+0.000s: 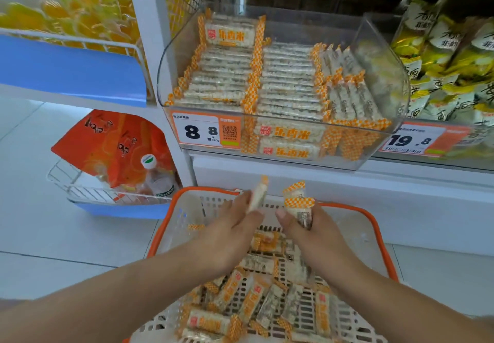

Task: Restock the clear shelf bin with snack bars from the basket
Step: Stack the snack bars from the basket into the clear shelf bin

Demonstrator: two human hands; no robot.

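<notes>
A clear shelf bin (385,56) on the shelf holds rows of snack bars (286,80) with orange-checked wrapper ends. Below it stands a white basket with an orange rim (374,225); several loose snack bars (256,300) lie on its floor. My left hand (230,233) is above the basket and holds one snack bar (258,194) upright between its fingertips. My right hand (307,225) grips a small bunch of bars (298,201) with their orange ends pointing up. Both hands are just below the bin's front.
An orange price tag (205,131) sits on the bin's front. Yellow-green snack bags (449,70) fill the neighbouring bin on the right. To the left, wire shelves hold yellow packets (66,13), and a lower one holds orange bags (112,144) and a bottle (157,179).
</notes>
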